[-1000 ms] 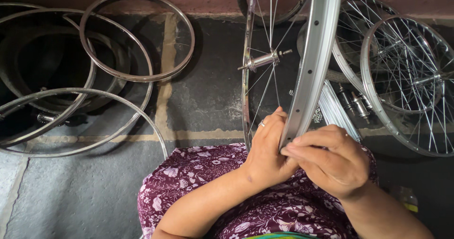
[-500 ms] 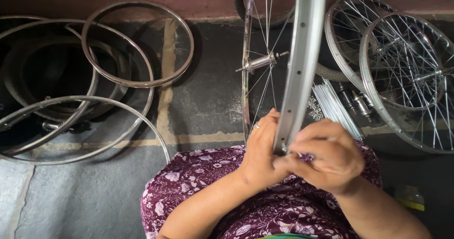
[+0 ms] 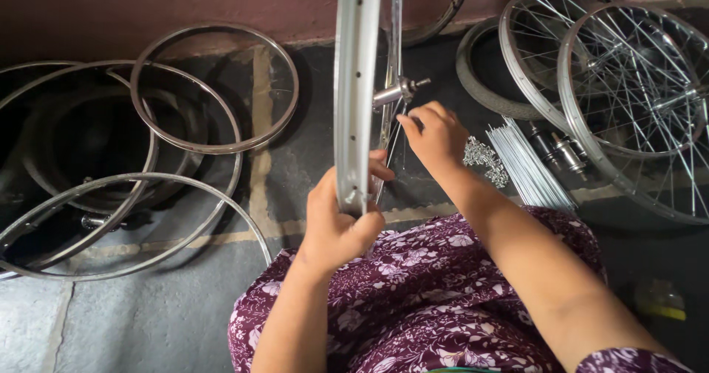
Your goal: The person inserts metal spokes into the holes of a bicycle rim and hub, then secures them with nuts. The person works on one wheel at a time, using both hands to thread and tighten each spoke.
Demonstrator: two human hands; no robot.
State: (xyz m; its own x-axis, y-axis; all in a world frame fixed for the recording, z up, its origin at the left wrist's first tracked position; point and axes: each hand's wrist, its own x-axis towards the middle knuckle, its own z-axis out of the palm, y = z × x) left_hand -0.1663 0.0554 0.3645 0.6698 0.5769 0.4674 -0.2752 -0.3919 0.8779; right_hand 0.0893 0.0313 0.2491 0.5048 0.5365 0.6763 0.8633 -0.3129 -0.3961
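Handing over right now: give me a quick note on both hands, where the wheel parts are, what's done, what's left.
Left hand grips the upright rim at its lower edge.
Right hand is at the spokes just below the hub.
Loose spokes and small nipples lie on the floor to the right, beside finished wheels; bare rims lie left.
Done: some spokes fitted.
Left: how many spokes remain can't be told.
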